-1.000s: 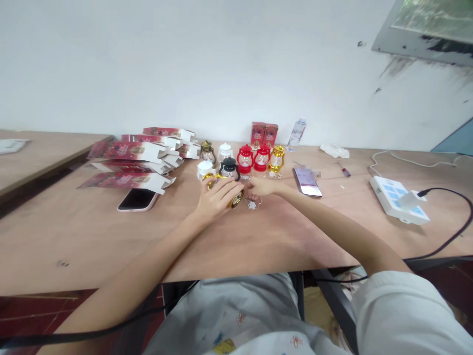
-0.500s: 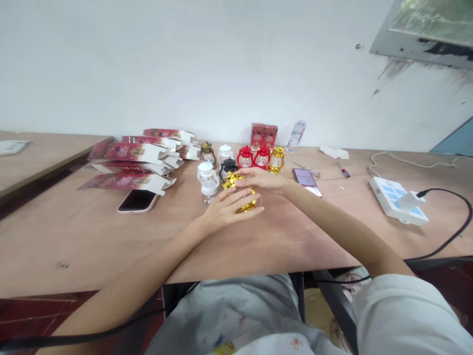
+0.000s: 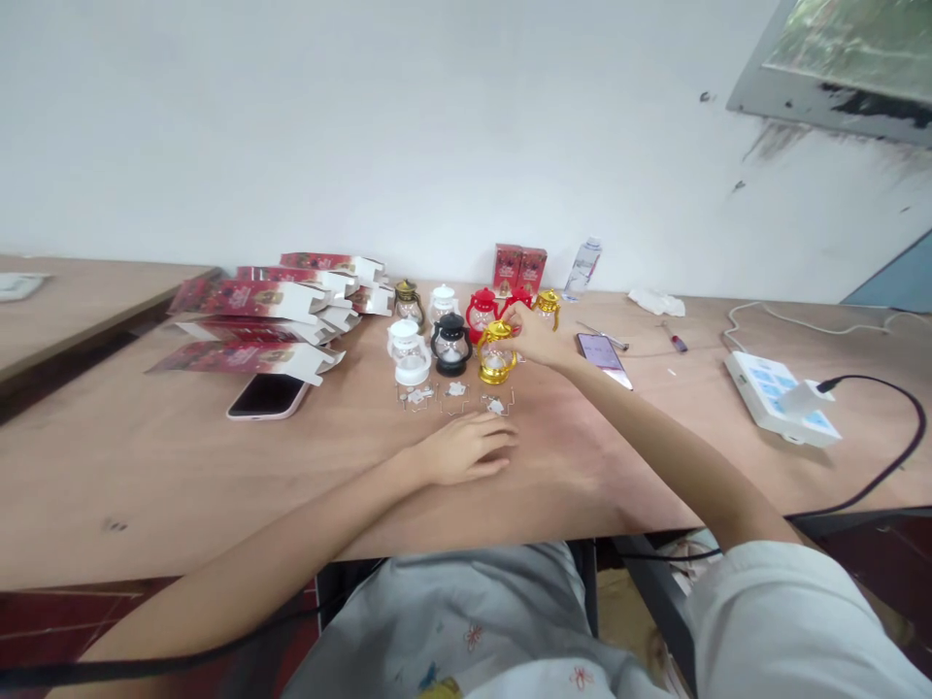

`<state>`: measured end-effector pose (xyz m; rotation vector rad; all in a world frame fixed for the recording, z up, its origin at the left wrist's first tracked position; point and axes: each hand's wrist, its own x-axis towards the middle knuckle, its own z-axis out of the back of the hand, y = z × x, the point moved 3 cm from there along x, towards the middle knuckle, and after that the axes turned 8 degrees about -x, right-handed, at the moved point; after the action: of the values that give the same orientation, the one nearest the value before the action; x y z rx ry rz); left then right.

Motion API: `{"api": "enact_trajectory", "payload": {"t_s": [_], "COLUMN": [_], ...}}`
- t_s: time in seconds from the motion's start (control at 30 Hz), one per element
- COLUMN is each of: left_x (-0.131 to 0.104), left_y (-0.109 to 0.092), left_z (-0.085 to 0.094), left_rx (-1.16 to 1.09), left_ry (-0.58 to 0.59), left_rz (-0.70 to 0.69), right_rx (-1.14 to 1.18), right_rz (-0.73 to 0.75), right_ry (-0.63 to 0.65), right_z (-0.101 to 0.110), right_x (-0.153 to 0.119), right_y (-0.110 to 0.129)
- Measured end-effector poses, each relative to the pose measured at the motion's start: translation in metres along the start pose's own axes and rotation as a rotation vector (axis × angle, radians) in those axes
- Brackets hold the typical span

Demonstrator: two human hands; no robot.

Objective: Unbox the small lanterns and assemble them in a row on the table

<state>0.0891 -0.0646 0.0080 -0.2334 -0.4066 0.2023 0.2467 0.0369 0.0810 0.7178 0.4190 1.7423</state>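
A shiny gold mini lantern (image 3: 495, 365) stands upright in the front row. My right hand (image 3: 537, 336) grips it at its upper right side, the fingertips partly hidden behind it. My left hand (image 3: 466, 450) lies on the table with fingers apart, holding nothing. Just beyond its fingers are a thin wire handle (image 3: 513, 396) and small white pieces (image 3: 457, 388). To the gold lantern's left stand a black lantern (image 3: 451, 349) and a white lantern (image 3: 411, 357). Behind are bronze (image 3: 409, 301), white (image 3: 441, 303), red (image 3: 482, 313) and another gold lantern (image 3: 548, 305); a second red one is partly covered by my hand.
Flattened red boxes (image 3: 269, 299) pile at the left, near a phone (image 3: 268, 396). Two upright red boxes (image 3: 519, 266) and a bottle (image 3: 583, 266) stand by the wall. Rightward lie another phone (image 3: 604, 359), a screwdriver (image 3: 679, 342), tissue (image 3: 656, 302) and a power strip (image 3: 764, 383).
The gold lantern has gone from between both hands to an upright stand beside the black one. My left hand has let go and drawn back toward me; my right hand stays at the lantern.
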Motion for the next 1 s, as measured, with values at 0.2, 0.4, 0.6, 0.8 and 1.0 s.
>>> {"api": "enact_trajectory", "payload": {"t_s": [0.2, 0.4, 0.6, 0.8, 1.0], "left_x": [-0.001, 0.002, 0.006, 0.005, 0.005], "left_y": [0.010, 0.015, 0.020, 0.017, 0.011], "left_z": [-0.002, -0.005, -0.005, -0.005, -0.004], "left_rx": [-0.044, -0.024, -0.078, -0.083, -0.030], "left_ry": [-0.004, -0.067, -0.025, -0.012, 0.003], "left_rz": [0.158, 0.200, 0.278, 0.265, 0.214], "right_rx": [-0.012, 0.018, -0.231, -0.562, -0.744], "right_rz": [0.034, 0.010, 0.043, -0.004, -0.091], "right_ry": [0.054, -0.116, -0.443, -0.263, -0.031], "right_z": [0.001, 0.036, 0.064, 0.040, 0.020], "right_x": [-0.002, 0.011, 0.074, 0.145, 0.183], "right_y": [0.004, 0.005, 0.002, -0.011, -0.031]}}
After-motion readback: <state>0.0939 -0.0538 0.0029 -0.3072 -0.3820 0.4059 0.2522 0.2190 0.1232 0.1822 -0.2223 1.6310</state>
